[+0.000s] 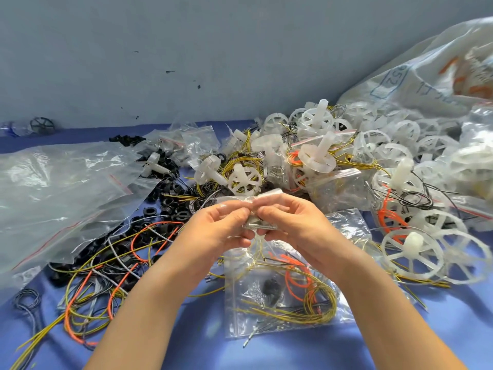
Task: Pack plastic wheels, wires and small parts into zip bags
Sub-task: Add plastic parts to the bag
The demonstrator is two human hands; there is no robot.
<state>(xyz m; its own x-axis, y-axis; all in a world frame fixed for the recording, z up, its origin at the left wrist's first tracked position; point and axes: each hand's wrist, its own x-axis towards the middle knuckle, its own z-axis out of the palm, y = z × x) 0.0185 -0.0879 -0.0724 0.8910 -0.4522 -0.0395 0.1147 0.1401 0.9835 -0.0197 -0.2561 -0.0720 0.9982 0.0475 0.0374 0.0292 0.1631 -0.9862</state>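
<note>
Above the surface, my left hand and right hand pinched a small zip bag.
Wheels crowded the right, wires the left; bare surface showed between my forearms.

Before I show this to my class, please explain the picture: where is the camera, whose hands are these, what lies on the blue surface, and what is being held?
There is no machine here: a person works with bare hands. The one picture comes from a camera worn on the person's head, looking forward and down. The left hand and the right hand both pinch a small zip bag of clear plastic that seems to hold small metal parts. On the blue table lie white spoked wheels, loose yellow and orange wires and black ring parts. Nearer the person than the hands lies a filled zip bag with coiled wires inside. A large clear bag lies at the left, a big printed sack at the right.
</note>
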